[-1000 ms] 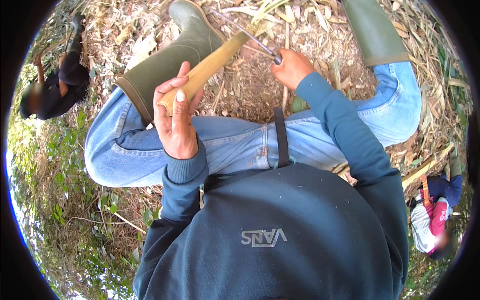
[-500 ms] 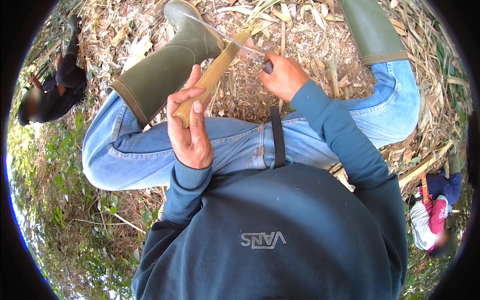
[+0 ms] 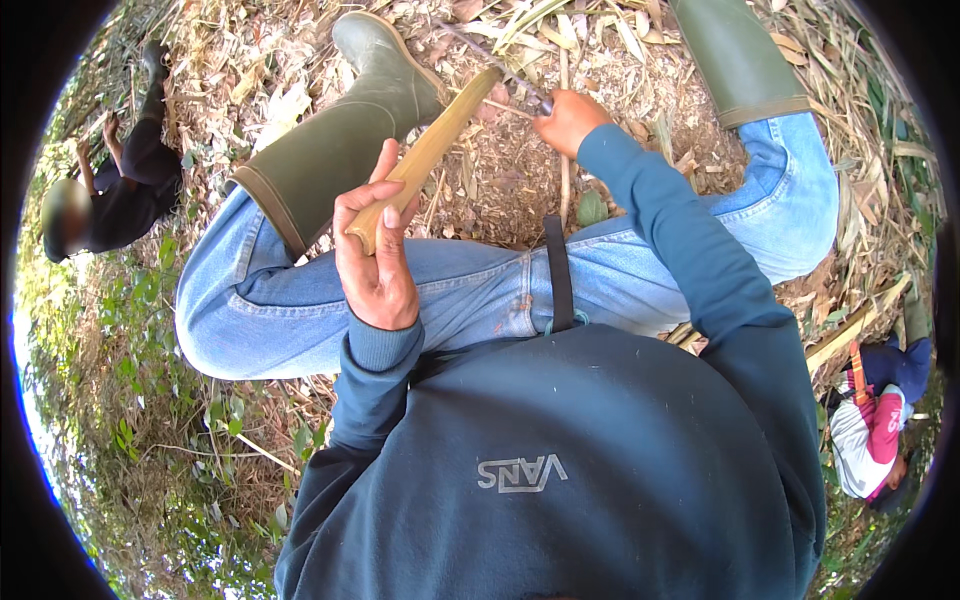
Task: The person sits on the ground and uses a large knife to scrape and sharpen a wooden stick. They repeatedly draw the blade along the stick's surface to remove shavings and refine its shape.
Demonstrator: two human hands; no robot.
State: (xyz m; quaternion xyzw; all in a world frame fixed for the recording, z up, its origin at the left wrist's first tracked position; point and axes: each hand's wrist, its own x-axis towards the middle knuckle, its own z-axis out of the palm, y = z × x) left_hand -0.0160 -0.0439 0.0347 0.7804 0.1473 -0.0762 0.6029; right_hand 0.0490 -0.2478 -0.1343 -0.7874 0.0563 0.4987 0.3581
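Slim grey metal blade (image 3: pixel 466 40), clenched in right fingers (image 3: pixel 551 122), shifts tipward along the yellow wooden stick (image 3: pixel 435 148) my left fingers (image 3: pixel 387 160) grip, likely for steadiness.

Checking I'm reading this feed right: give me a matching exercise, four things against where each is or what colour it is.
1. Stick
2. Knife
3. Boots
4. Strap

A. green
B. held in the right hand
C. black, across the jeans
D. held in the left hand

Pairs: 1-D, 2-B, 3-A, 4-C
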